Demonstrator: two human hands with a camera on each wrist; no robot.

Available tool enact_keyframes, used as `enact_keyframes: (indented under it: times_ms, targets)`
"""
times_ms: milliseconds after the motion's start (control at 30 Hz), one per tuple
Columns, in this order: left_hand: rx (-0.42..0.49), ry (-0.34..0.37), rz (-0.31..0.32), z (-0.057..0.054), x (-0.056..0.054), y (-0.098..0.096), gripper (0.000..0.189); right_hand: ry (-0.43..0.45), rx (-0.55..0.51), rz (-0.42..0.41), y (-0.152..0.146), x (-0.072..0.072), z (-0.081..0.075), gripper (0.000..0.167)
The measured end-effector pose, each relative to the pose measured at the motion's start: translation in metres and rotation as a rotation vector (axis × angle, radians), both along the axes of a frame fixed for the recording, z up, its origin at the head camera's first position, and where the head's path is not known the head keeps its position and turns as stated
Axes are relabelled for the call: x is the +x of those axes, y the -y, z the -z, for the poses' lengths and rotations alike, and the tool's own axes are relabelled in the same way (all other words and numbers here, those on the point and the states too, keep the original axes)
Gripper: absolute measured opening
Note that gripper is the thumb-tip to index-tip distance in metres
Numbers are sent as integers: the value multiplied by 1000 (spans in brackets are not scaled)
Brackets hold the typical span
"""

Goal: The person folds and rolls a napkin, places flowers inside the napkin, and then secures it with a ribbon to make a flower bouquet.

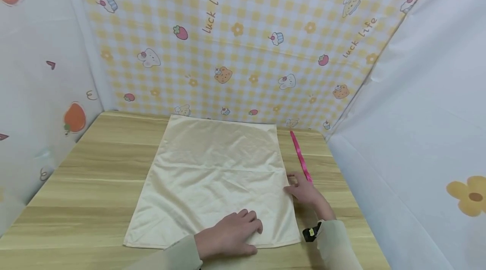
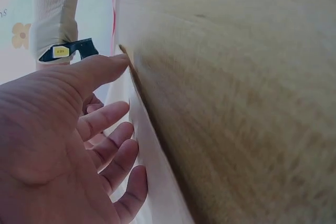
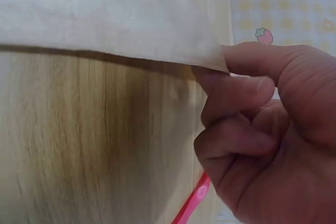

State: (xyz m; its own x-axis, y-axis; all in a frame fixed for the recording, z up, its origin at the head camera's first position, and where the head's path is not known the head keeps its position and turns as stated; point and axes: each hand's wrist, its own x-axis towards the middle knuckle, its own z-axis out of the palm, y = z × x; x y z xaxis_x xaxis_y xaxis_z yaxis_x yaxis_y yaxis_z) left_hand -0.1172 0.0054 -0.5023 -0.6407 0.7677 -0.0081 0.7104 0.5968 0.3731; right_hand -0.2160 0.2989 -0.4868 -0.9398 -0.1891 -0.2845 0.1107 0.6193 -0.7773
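A cream, satiny cloth (image 1: 220, 152) lies spread on the wooden table, with a crease across its middle and soft wrinkles in the near half. At its right edge, my right hand (image 1: 305, 190) pinches the border between thumb and index finger. The right wrist view shows that cloth edge (image 3: 157, 60) lifted a little off the wood, the other fingers (image 3: 231, 140) curled below. My left hand (image 1: 233, 233) rests on the near edge, fingers spread and loosely bent. In the left wrist view its fingertips (image 2: 137, 179) touch the cloth and the thumb (image 2: 107, 72) reaches toward the hem.
A narrow pink ribbon (image 1: 299, 152) lies right of the cloth, its near end hidden by my right hand. A yellow checked curtain (image 1: 235, 50) stands behind the table (image 1: 87, 185). White printed sheets (image 1: 410, 135) hang at both sides.
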Motion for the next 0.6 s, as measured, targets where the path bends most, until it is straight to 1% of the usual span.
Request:
enact_keyframes:
  times_ms: [33, 67, 133, 233, 333, 433, 600]
  targets:
    - [-5, -8, 1, 1, 0, 0, 38, 2, -15, 7, -1, 1, 0, 53]
    - [-8, -14, 2, 1, 0, 0, 40, 1, -40, 6, -1, 1, -1, 52]
    - [-14, -15, 7, 2, 0, 0, 43, -10, -81, -5, -3, 2, -2, 43]
    - [-17, -13, 9, 4, -1, 0, 45, -41, -118, -42, -5, 2, -6, 27]
    - [-20, -12, 4, 4, -1, 0, 45, -42, -157, -84, -7, 0, -9, 29]
    - [-22, -13, 1, 3, 0, 1, 45, -39, -169, -127, -10, -1, -9, 33]
    - [-20, -15, -6, 3, 0, 1, 44, -51, -177, -189, -14, -2, -6, 30]
